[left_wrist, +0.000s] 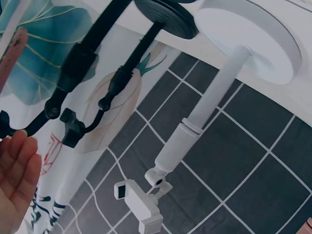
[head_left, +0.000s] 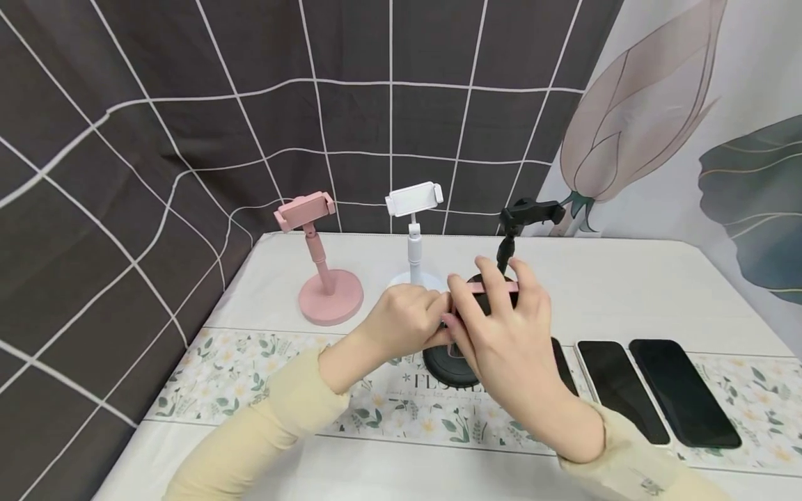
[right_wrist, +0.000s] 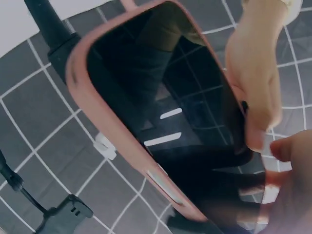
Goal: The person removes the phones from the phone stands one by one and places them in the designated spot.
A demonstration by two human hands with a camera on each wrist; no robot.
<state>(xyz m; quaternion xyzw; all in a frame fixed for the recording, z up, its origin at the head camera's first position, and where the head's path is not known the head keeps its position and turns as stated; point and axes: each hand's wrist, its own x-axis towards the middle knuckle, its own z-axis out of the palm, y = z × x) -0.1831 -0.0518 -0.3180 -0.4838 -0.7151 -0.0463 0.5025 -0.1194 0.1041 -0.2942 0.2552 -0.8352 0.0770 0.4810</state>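
A smartphone (right_wrist: 161,92) in a pink case, dark screen showing, is at a black phone stand whose round base (head_left: 451,367) stands on the table. My left hand (head_left: 413,314) has curled fingers at the phone's left edge; in the right wrist view its thumb (right_wrist: 256,134) lies against that edge. A small dark piece shows beside it. Spread over the phone, my right hand (head_left: 507,323) grips it with fingertips at the far pink edge and thumb on the near side. In the left wrist view, fingers (left_wrist: 19,170) lie beside the stand's black holder arm (left_wrist: 36,124).
Behind stand a pink phone stand (head_left: 331,299), a white one (head_left: 415,250) and a second black one (head_left: 506,247). Several dark-screened phones lie at the right, including a white-edged phone (head_left: 620,390) and a black phone (head_left: 683,393). Dark grid cloth (head_left: 426,125) hangs behind the table.
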